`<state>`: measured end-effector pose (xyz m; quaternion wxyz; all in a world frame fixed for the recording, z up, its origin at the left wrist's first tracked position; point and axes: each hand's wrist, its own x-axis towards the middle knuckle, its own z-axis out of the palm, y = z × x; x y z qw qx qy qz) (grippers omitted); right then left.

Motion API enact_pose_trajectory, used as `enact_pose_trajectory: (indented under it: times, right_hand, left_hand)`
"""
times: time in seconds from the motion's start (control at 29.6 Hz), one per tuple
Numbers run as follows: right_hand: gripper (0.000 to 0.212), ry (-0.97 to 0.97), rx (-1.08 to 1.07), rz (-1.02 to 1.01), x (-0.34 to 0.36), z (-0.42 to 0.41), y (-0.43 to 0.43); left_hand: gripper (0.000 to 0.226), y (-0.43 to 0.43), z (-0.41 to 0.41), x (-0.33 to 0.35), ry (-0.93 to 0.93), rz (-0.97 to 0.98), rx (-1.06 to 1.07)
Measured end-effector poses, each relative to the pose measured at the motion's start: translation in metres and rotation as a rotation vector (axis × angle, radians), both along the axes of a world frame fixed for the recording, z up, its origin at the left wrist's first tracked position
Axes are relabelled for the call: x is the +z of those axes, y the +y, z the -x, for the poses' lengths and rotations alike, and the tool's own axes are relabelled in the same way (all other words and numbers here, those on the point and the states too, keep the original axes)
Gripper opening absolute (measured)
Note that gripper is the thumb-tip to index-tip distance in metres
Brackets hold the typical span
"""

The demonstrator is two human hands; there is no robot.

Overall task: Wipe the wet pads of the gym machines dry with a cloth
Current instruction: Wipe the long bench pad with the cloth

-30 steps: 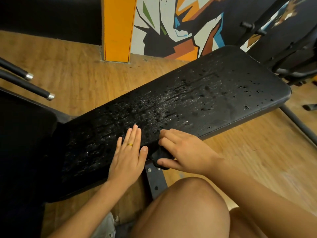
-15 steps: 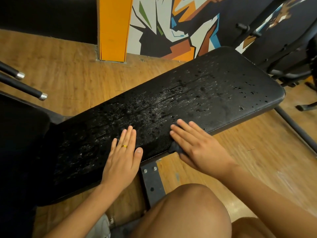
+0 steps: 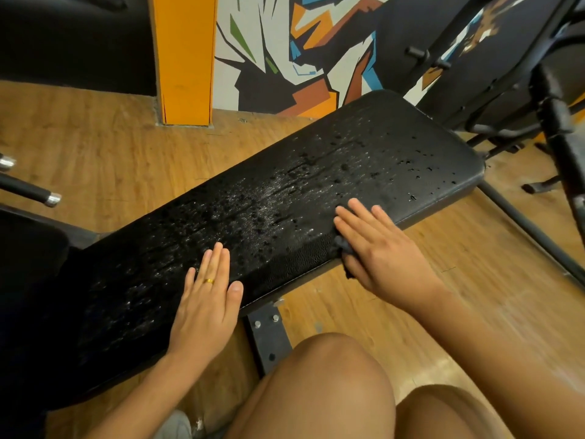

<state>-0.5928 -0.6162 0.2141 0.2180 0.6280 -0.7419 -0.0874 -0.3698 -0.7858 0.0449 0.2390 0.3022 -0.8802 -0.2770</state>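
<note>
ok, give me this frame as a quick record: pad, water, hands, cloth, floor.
pad: black bench pad, long, angled across the view
water: droplets over most of the top, densest mid-pad
left hand: flat on the pad, fingers straight, ring on one finger
right hand: fingers straight, pressing the cloth at the pad's near edge
cloth: dark, mostly hidden under the hand
floor: wood

No text, label or number can be read anywhere (the wall mural (image 3: 304, 52) shows only abstract shapes).
</note>
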Motion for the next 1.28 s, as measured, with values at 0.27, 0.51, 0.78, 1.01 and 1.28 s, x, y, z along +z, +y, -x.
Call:
enact_pose_trajectory:
  times: [0.27, 0.51, 0.78, 1.01, 1.28]
  right_hand:
    - [0.06, -0.09, -0.095, 0.097, -0.024, -0.033, -0.019]
    - [0.055, -0.131, -0.268, 0.27, 0.016, 0.016, 0.015]
    - [0.057, -0.143, -0.297, 0.253, 0.01, 0.002, 0.008]
    - [0.055, -0.131, -0.359, 0.26, 0.035, 0.026, 0.014]
    - [0.05, -0.211, -0.581, 0.382, 0.092, 0.089, 0.02]
  left_hand:
    - [0.068, 0.001, 0.0, 0.0, -0.007, 0.004, -0.003]
    - [0.067, 0.0, -0.001, 0.001, -0.021, 0.006, -0.006]
    - [0.072, 0.001, -0.001, 0.017, -0.099, -0.054, -0.008]
    - [0.07, -0.004, 0.074, 0.091, -0.048, 0.016, -0.038]
    - [0.077, -0.01, 0.133, 0.094, -0.06, -0.038, 0.025]
